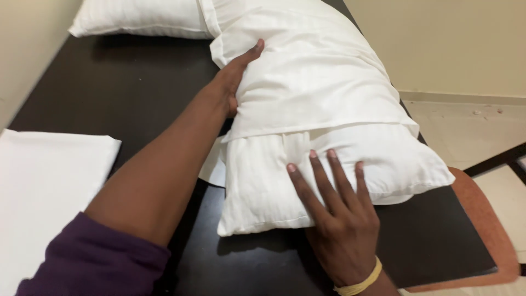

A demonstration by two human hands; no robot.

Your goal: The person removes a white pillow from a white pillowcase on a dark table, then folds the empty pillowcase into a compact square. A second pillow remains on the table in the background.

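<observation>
Fingers (329,175) spread flat on white pillow (318,109); dark table (126,87), cream walls (455,44).

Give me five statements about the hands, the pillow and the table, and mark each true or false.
1. The right hand lies flat with fingers spread on the near end of the white pillow. True.
2. The left hand rests on the folded white cloth. False: it presses against the pillow's left side; the cloth lies apart at the table's near left.
3. The pillow lies on a dark table. True.
4. The pillow is fully inside its pillowcase. False: its near end sticks out uncovered.
5. A second white pillow lies at the table's far left. True.
</observation>
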